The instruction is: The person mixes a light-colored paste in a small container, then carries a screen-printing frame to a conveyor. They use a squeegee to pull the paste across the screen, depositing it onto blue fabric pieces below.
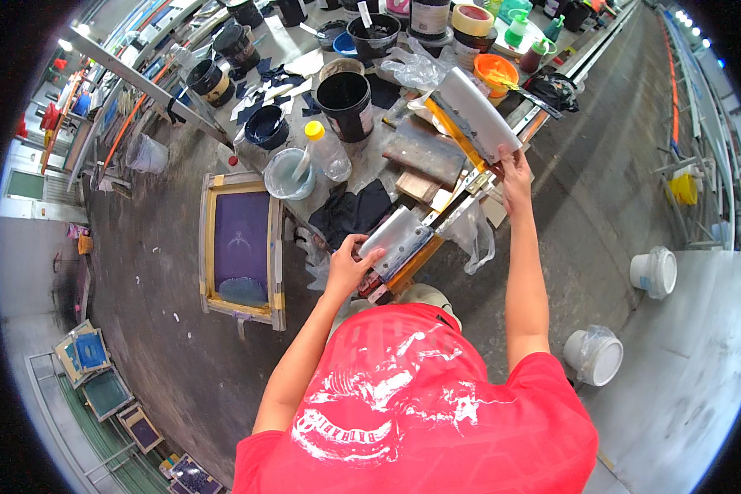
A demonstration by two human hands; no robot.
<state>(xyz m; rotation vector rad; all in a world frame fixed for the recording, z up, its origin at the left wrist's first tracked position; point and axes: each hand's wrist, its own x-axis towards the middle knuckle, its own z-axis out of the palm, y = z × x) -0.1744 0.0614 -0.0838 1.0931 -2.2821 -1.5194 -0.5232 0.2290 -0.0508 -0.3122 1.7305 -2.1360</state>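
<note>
My right hand [514, 177] is closed on the near end of a long silver metal plate [479, 115], tilted at the table's corner. A yellow-orange strip [453, 136] runs along the plate's left side. Closer to my body, my left hand [351, 267] grips the left end of a shorter silver metal piece [397, 239] with a row of dark holes. Between the two lies a stained grey metal piece [424, 152], next to a wooden block [418, 187]. A dark cloth [354, 214] lies left of the holed piece.
The table carries a black bucket [345, 107], a yellow-capped clear bottle [328, 152], a whitish tub [289, 174] and an orange tub [496, 76]. A framed purple printing screen [240, 226] stands at left. White buckets [594, 356] sit on the floor at right.
</note>
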